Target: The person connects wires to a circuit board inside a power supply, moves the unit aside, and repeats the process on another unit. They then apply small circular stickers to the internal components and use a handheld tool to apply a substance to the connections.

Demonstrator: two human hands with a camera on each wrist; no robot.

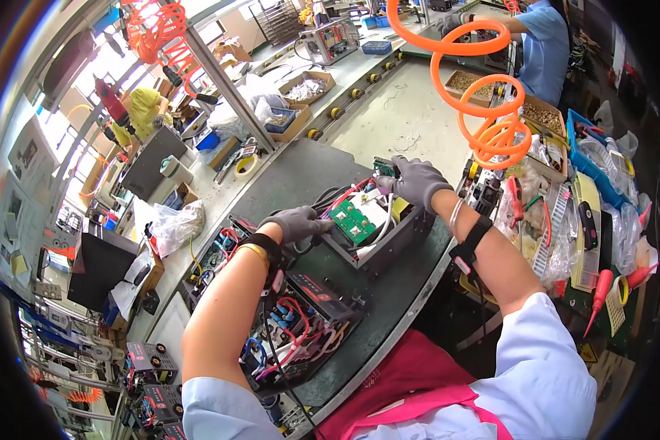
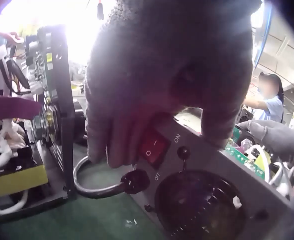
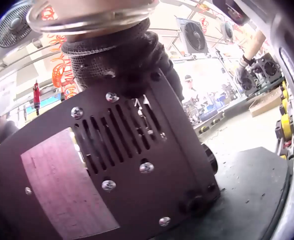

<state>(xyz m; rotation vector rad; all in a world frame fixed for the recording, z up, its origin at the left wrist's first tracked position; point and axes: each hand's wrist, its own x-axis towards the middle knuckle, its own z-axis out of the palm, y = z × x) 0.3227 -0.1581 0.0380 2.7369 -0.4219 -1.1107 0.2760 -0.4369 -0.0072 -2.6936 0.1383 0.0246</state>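
Note:
An open dark metal unit (image 1: 389, 249) lies on the dark mat, with a green circuit board (image 1: 353, 221), wires and a white part inside. My gloved left hand (image 1: 298, 222) grips its left end; in the left wrist view the fingers of that hand (image 2: 162, 75) curl over a panel (image 2: 207, 155) with a red switch (image 2: 154, 147) and a fan. My gloved right hand (image 1: 416, 182) grips the far end, its fingertips by a small green board (image 1: 383, 169). In the right wrist view the vented side panel (image 3: 137, 165) hides most of that hand.
A second open unit (image 1: 301, 323) with red and blue wires lies nearer me on the left. Orange coiled hoses (image 1: 499, 139) hang overhead. Screwdrivers (image 1: 515, 198), bags and a blue tray (image 1: 601, 158) fill the right side. Other people work farther back.

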